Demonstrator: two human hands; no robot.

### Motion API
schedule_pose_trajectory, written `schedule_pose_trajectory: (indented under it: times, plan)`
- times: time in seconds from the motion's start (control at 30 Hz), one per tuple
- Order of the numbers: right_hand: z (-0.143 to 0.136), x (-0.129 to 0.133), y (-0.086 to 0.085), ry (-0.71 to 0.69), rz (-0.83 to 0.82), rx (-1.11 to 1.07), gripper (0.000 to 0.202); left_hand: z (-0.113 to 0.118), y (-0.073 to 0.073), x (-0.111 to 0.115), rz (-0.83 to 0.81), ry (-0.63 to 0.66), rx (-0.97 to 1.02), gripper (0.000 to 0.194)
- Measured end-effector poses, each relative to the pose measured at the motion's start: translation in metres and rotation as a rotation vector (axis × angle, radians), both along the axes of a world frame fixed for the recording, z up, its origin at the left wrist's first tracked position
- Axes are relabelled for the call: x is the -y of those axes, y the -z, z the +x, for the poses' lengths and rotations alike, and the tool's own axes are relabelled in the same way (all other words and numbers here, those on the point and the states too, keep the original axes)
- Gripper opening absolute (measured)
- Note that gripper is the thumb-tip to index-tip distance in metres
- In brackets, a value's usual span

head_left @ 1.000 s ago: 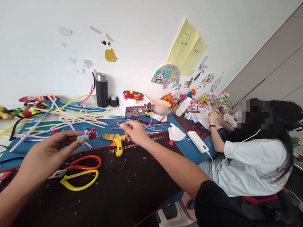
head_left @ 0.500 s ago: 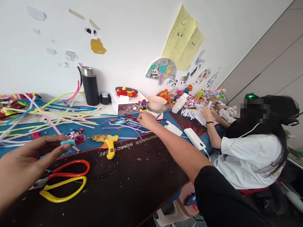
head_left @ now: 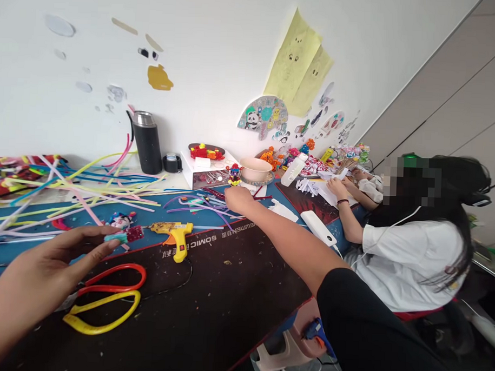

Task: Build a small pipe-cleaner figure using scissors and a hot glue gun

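My left hand (head_left: 62, 263) pinches a small teal and dark-red fuzzy craft piece (head_left: 126, 235) between thumb and fingers. Just behind that piece lies a small colourful figure (head_left: 122, 219). My right hand (head_left: 239, 201) is stretched far across the desk, its fingers curled down among purple and dark-red pipe cleaners (head_left: 215, 194); its fingertips are hidden. Red-and-yellow-handled scissors (head_left: 101, 310) lie beside my left hand, blades partly covered. A yellow hot glue gun (head_left: 176, 234) rests on the dark mat (head_left: 210, 314) between my hands.
Loose pipe cleaners (head_left: 85, 188) spread over the left side. A black flask (head_left: 147, 144), a white box (head_left: 188, 170), a little figure (head_left: 234, 175) and a pale bowl (head_left: 256, 168) stand at the back. A white power bank (head_left: 317, 227) lies near my forearm. A co-worker (head_left: 407, 250) sits at right.
The craft piece in my left hand has turned and shifted slightly right, showing more teal. My right hand stays among the pipe cleaners, having moved only slightly.
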State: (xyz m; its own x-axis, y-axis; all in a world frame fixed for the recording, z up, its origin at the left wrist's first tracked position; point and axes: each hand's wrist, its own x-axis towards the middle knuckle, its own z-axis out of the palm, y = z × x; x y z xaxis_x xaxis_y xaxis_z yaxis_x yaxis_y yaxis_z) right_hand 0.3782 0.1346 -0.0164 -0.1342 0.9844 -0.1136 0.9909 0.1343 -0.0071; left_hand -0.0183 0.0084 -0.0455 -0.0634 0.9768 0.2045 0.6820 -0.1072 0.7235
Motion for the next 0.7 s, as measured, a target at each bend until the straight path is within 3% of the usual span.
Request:
schedule_pose_trajectory:
  times: [0.17,0.33,0.47,0.57,0.7]
  plan:
    - [0.005,0.009,-0.008,-0.034,0.139,-0.207,0.017,0.006,-0.013,0.004,-0.05,-0.023,-0.068,0.055]
    - [0.01,0.0,-0.012,0.014,0.289,-0.486,0.027,0.005,-0.011,0.002,-0.079,-0.016,-0.051,0.056]
    - [0.005,-0.007,-0.009,0.057,0.338,-0.665,0.029,0.01,-0.018,0.003,-0.107,-0.04,-0.013,0.058]
    - [-0.001,-0.006,-0.012,0.077,0.372,-0.756,0.03,0.012,-0.022,0.005,-0.108,-0.061,-0.018,0.059]
    - [-0.015,0.004,-0.021,0.056,0.398,-0.82,0.03,0.006,-0.017,0.004,-0.138,-0.051,-0.015,0.06]
